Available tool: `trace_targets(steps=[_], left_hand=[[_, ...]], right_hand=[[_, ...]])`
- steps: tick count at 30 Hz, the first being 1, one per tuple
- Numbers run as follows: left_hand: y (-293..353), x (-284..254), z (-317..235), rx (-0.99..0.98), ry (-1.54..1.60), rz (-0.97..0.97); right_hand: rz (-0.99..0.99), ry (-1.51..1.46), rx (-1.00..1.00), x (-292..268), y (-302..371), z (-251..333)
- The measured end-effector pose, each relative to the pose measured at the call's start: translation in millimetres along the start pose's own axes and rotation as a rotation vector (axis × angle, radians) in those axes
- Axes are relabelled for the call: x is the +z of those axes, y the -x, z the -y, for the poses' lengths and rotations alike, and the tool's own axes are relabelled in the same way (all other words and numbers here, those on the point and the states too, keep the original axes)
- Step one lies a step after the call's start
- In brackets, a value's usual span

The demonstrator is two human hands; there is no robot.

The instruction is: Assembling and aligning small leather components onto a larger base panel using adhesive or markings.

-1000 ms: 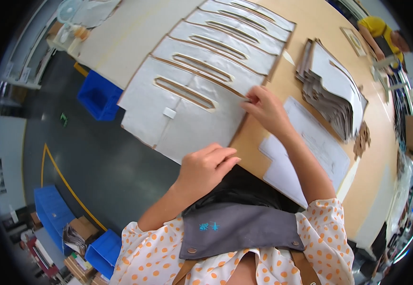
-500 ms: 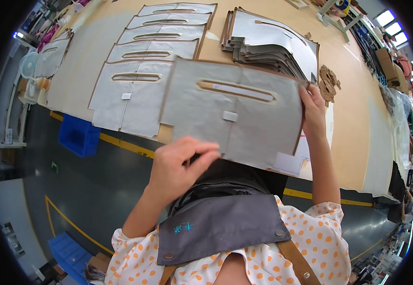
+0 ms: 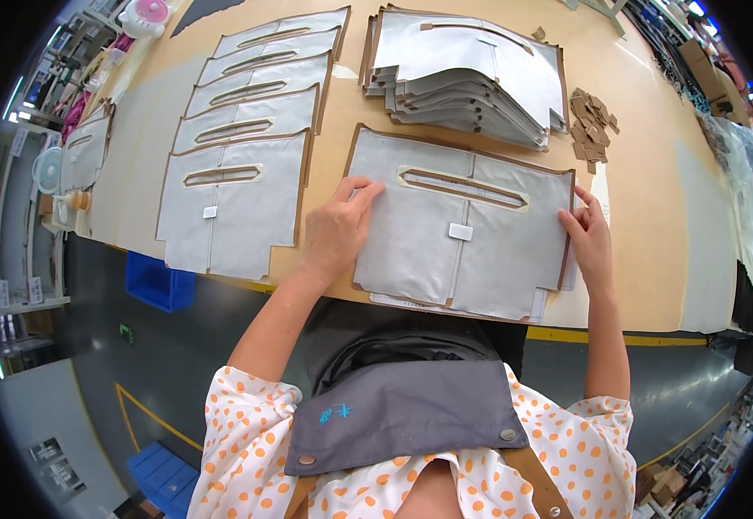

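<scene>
Just before, the grey sheet [image 3: 402,246] was up in the right hand [image 3: 592,238]; now it lies on the table [image 3: 644,233], so 2 hands can steady it. The right hand pinches its right edge. The left hand [image 3: 337,223], fingers bent, touches the left edge; I can't tell if it grips.

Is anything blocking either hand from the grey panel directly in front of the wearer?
Nothing visible. The left hand has fingertips over the left edge of the grey panel; the right hand is at its right edge. The panel stack lies beyond its far edge.
</scene>
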State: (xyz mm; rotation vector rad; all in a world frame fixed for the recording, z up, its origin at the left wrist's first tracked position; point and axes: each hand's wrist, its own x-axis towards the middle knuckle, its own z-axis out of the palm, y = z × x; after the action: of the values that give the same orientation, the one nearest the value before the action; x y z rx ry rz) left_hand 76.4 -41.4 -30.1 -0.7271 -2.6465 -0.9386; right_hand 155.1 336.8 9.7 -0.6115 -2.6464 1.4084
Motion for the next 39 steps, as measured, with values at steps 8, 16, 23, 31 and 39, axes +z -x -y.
trace_targets(steps=[8,16,23,31,39], left_hand=[[0,3,-7,0.011,-0.028,0.021],[-7,9,-6,0.037,-0.069,0.083],[-7,11,-12,0.052,-0.114,0.112],[-4,11,-13,0.076,-0.172,0.106],[-6,11,-12,0.098,-0.213,0.106]], right_hand=[[-0.121,-0.014,0.02,6,9,-8],[-0.139,0.035,0.036,2,9,-10],[-0.148,0.036,0.039,-1,7,-15],[-0.154,0.042,0.063,0,8,-12],[-0.159,0.023,0.064,1,7,-14]])
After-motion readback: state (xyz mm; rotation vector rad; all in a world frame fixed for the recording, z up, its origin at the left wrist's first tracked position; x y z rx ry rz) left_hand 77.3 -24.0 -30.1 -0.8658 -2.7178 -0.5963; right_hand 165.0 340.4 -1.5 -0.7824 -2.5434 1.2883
